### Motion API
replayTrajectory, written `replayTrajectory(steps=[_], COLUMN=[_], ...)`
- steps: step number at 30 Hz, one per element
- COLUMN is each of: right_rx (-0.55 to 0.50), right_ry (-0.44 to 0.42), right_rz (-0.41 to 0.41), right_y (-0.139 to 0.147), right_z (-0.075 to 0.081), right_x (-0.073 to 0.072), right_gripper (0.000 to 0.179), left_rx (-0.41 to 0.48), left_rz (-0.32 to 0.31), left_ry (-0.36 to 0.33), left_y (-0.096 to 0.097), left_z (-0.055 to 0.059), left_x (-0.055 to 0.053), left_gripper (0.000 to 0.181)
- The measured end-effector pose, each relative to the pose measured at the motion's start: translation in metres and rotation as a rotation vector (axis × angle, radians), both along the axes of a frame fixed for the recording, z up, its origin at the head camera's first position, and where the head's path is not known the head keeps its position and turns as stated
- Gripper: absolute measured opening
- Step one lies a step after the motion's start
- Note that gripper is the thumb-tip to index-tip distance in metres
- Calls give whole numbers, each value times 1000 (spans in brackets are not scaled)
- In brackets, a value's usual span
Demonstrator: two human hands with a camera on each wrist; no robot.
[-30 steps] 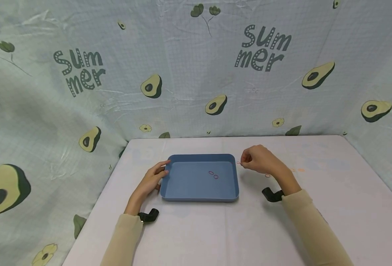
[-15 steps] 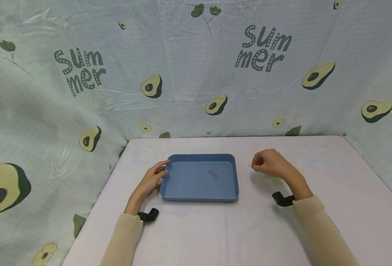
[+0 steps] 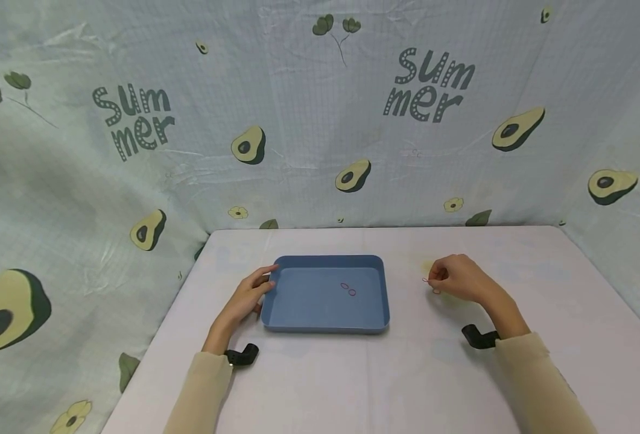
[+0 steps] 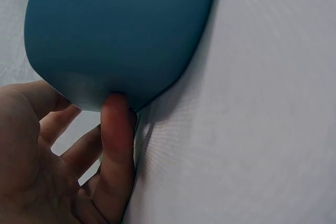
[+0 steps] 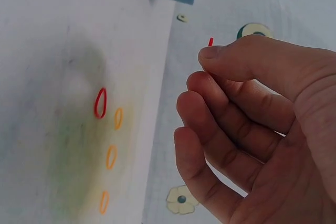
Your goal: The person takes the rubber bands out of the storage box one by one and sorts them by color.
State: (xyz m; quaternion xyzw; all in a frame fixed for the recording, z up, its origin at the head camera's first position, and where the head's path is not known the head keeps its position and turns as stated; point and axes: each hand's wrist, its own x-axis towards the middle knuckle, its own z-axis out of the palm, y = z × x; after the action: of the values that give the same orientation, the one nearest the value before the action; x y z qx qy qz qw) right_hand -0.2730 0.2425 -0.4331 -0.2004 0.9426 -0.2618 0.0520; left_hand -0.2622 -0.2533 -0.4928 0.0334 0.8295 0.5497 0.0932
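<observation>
My left hand (image 3: 246, 295) grips the left end of a shallow blue tray (image 3: 325, 330), its fingers against the outer wall in the left wrist view. Two small red rubber bands (image 3: 352, 292) lie inside the tray, right of its middle. To the tray's right, my right hand (image 3: 461, 277) pinches another red rubber band (image 5: 211, 41) between thumb and index finger; only a bit of it sticks out past the thumb. Below that hand, a red rubber band (image 5: 100, 103) lies on the table beside a row of three orange rubber bands (image 5: 111, 157), which the hand hides in the head view.
A pale cloth covers the table (image 3: 320, 386). Behind it and at both sides hangs a light curtain (image 3: 298, 90) printed with avocados and lettering. Each wrist wears a black camera mount, the right one (image 3: 479, 337) close over the table.
My right hand has moved right and slightly toward me, away from the tray, with the red rubber band still pinched. The left hand and tray have stayed in place.
</observation>
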Motion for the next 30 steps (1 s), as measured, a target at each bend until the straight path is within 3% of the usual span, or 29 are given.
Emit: replayTrajectory(steps=[10,30], right_rx=[24,35], right_ry=[28,-33], right_rz=[-29,-102], right_y=[23,47], right_z=[-9,-19], right_x=[3,6], right_gripper=[8,12], left_rx=[18,0], left_rz=[10,6], left_ry=[-25,-15], left_y=[1,1], left_z=[1,0], left_x=[1,0], left_gripper=[50,50])
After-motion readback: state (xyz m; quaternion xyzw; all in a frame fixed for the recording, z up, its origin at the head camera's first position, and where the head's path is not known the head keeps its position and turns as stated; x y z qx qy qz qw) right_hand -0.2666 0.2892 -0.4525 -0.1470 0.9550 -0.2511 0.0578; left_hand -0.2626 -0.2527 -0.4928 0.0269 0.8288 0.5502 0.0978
